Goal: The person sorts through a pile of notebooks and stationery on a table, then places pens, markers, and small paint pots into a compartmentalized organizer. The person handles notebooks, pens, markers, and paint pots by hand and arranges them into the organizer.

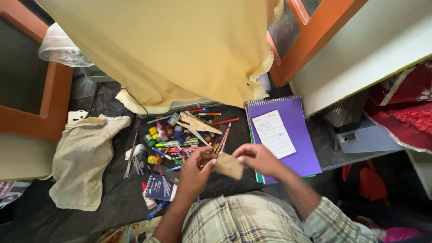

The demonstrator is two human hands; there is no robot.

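From the head view, the left hand (pixel 194 167) and right hand (pixel 255 158) both pinch a small brown paper (pixel 229 165) between them above the dark tabletop (pixel 112 198), near a heap of pens (pixel 180 139), with a purple notebook (pixel 297 135) right and a cloth (pixel 83 157) left

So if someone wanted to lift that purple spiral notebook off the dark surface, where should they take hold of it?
Probably the purple notebook is best gripped at its bare right long edge, coming from the right. It lies flat; the spiral binding runs along the top, a white paper slip sits loose on the cover, and the right hand overlaps its lower left corner.
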